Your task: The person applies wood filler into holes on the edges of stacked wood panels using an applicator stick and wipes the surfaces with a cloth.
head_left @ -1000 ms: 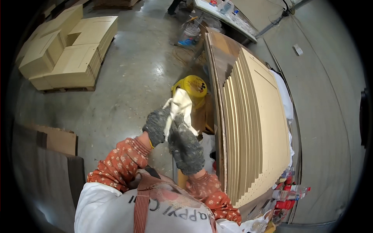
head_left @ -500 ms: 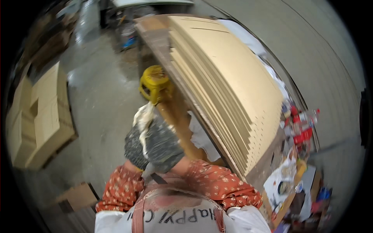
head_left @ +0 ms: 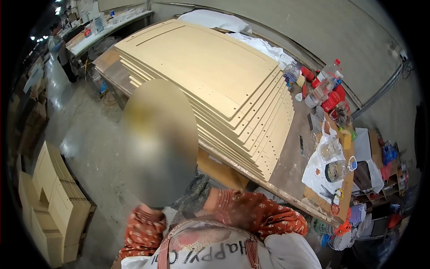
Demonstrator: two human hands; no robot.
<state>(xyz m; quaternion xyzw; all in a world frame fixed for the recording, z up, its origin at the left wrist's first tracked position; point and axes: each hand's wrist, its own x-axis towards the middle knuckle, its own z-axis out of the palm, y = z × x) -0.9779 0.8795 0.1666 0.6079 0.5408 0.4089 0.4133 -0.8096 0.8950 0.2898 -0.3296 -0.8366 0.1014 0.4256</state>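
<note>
Panels (head_left: 210,76) of pale board lie stacked on a long workbench (head_left: 291,166). Bottles (head_left: 322,87) and clutter crowd the bench just beyond the stack; concrete floor (head_left: 89,143) and cardboard piles (head_left: 53,201) lie before it. Gloved hands (head_left: 192,197), raised close to the stack's near edge, are mostly hidden, so their grip cannot be told.

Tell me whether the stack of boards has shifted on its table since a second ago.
No. The stack of boards still lies on the table, its end toward the bottles; only the view has swung.
</note>
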